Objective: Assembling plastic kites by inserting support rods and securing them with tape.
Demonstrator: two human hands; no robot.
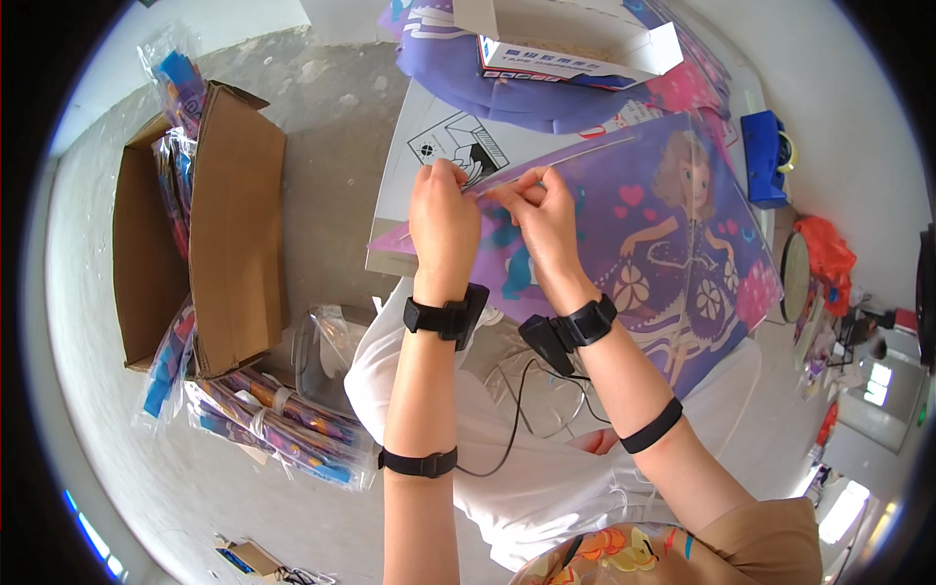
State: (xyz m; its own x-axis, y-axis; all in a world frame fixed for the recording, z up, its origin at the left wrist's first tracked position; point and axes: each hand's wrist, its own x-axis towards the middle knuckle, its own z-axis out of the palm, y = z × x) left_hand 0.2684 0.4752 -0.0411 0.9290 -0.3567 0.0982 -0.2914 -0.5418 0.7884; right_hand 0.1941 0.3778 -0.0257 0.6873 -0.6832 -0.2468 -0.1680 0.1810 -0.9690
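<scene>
A purple printed kite (673, 224), with a cartoon figure in a gown and pink hearts, lies over the table and across my lap. A thin pale rod (585, 159) runs along its far edge. My left hand (445, 219) is closed at the kite's left end, fingers curled on that edge. Just to its right, my right hand (548, 219) pinches the same edge between thumb and fingers. My fingertips hide whatever small part lies between them. Black bands with small dark devices sit on both wrists.
A white open carton (575, 58) stands at the back on more purple sheets (487, 83). A blue tape dispenser (763, 161) is at the far right. On the left, a cardboard box (239, 224) holds bagged bundles; further bundles (278, 429) lie on the floor beside it.
</scene>
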